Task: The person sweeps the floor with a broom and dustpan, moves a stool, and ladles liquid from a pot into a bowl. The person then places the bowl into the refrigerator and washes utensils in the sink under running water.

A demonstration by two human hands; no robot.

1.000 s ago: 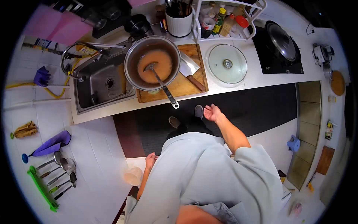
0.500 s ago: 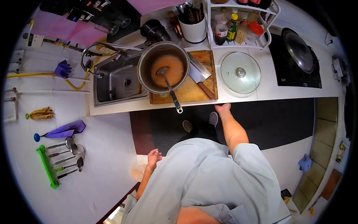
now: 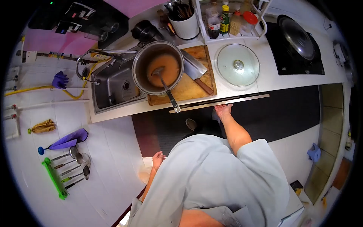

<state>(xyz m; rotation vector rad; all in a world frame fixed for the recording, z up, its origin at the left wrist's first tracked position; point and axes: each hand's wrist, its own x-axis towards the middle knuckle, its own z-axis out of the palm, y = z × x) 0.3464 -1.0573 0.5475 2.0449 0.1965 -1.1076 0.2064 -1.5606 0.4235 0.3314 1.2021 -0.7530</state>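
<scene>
Below the counter edge, a drawer [image 3: 249, 98] stands slightly pulled out. My right hand [image 3: 223, 110] is at its front edge, fingers curled against it from below. My left hand [image 3: 159, 158] hangs beside my body, fingers loosely curled, with nothing visible in it. A metal pot [image 3: 138, 75] with orange-brown liquid and a ladle [image 3: 166, 89] sits partly over a wooden cutting board [image 3: 185, 89]. A cleaver [image 3: 198, 72] lies on the board, right of the pot. The glass lid [image 3: 245, 72] rests on the counter farther right.
A sink [image 3: 109, 90] is left of the pot. Behind stand a utensil holder [image 3: 185, 26] and a rack [image 3: 234, 37] with bottles. A covered pan [image 3: 297, 36] sits on the black cooktop [image 3: 281, 64]. Ladles hang from a green rack [image 3: 55, 179] on the left wall.
The drawer has come out from under the counter, with my right hand at its front. My right hand first reached up to the counter edge. The camera view has shifted.
</scene>
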